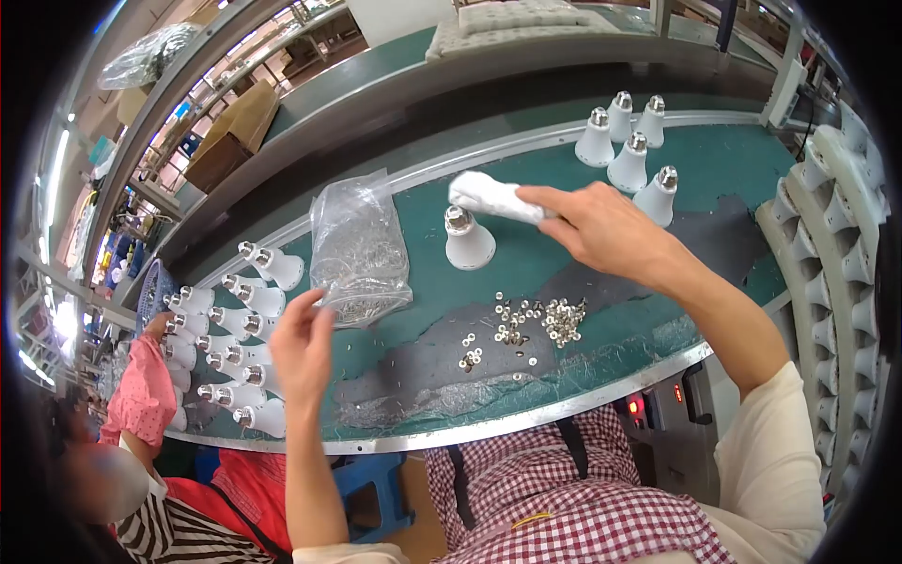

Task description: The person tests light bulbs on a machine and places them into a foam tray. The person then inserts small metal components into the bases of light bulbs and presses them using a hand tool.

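Note:
My right hand (601, 226) is closed around a white, cloth-like wrapped tool (490, 195); what lies inside the wrapping cannot be made out. The tool's end is held just above the metal cap of a white LED bulb (470, 246) standing upright on the green bench. My left hand (303, 348) hovers between a clear plastic bag of thin wire-like metal parts (362, 244) and a group of bulbs (246, 357). Its thumb and fingers are apart with nothing visible between them. Small round metal contacts (562, 321) lie scattered on a dark grey sheet (423, 362).
Several upright bulbs (628, 162) stand at the back right. White curved racks (827, 282) filled with bulb housings line the right edge. At left, a co-worker's pink sleeve (141, 390) reaches beside the bulbs. A blue stool (376, 489) is under the bench.

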Demonstrator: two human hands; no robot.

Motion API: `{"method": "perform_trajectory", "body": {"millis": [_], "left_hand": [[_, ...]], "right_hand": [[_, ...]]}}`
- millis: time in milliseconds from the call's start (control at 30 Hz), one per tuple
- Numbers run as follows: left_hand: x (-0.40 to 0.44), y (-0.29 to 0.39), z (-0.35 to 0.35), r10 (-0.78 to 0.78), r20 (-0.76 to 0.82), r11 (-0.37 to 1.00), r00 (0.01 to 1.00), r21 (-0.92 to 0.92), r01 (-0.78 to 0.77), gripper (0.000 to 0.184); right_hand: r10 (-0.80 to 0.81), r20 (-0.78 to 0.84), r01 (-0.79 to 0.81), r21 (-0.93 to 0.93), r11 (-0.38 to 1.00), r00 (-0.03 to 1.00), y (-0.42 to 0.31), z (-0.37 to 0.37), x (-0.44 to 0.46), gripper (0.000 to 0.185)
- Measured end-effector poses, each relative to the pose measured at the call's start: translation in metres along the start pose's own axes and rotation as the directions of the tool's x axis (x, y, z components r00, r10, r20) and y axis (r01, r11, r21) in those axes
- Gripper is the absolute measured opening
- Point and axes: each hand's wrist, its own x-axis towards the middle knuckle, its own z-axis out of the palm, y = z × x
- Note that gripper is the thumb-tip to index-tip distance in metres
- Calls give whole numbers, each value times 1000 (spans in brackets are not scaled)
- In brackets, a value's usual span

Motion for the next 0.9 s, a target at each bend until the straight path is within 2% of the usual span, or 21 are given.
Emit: {"method": "perform_trajectory", "body": {"millis": [33,67,133,167,233,267,300,333,367,400,433,467,500,533,567,600,667,733,800,867,900], "left_hand": [[-10,-8,-17,75,-119,993,990,103,-63,23],[-19,-16,-34,162,-224,971,961,211,-115,23],[-43,-27,-69,211,-333,892,919,450,-42,30],[-54,-35,-80,213,-339,893,916,448,-42,30],[-70,-54,-96,206,-500,789,841,593,159,45],[-74,-66,-99,215,-495,790,842,595,148,45],[-77,-80,-99,191,-521,789,832,586,186,50],[-79,-87,-99,166,-546,788,821,574,222,56],[-80,-87,-98,162,-533,788,830,576,217,59],[-79,-86,-97,170,-527,797,833,571,198,59],[-78,-83,-96,202,-547,765,812,606,218,59],[-76,-83,-96,234,-564,731,792,639,239,58],[-77,-85,-96,225,-595,765,772,599,238,58],[-76,-96,-98,224,-621,779,751,577,245,57],[-78,-100,-98,119,-641,846,758,465,260,56],[-80,-104,-100,10,-647,896,762,345,281,54],[-87,-130,-108,-10,-610,909,792,324,261,50],[-91,-139,-110,-38,-572,918,819,304,255,47],[-92,-126,-108,-114,-552,958,826,159,238,42],[-95,-127,-111,-71,-536,959,841,195,205,40],[-98,-125,-112,-92,-538,973,838,129,190,40]], "right_hand": [[107,88,-118,142,983,990,-7,-11,-4,35],[105,86,-116,142,983,991,-10,-17,-11,35],[287,99,-304,353,885,953,-17,-24,-24,39],[277,162,-320,409,855,947,-21,-19,-28,40],[215,320,-363,534,764,923,-24,3,-34,41],[185,411,-392,507,767,893,-27,13,-32,43],[174,478,-461,589,664,861,-29,28,-30,45],[235,574,-601,610,517,784,-34,36,-24,50],[200,618,-649,711,271,760,-32,51,-20,38],[217,606,-644,715,272,765,-27,65,-13,38],[209,682,-693,721,-31,701,-18,76,-5,30],[168,747,-676,657,-333,643,-12,79,1,23],[187,737,-663,670,-334,650,-7,79,2,23],[240,727,-593,672,-444,644,-4,78,3,19],[288,721,-511,665,-545,631,0,78,4,17],[295,716,-505,670,-545,633,9,80,5,17],[470,652,-287,718,-634,594,31,81,4,17],[587,577,-154,775,-613,567,50,77,1,16],[615,550,-100,786,-611,565,70,76,-2,15],[647,533,-83,803,-591,546,70,66,-3,15],[678,507,-49,818,-573,532,70,63,-4,15]]}}
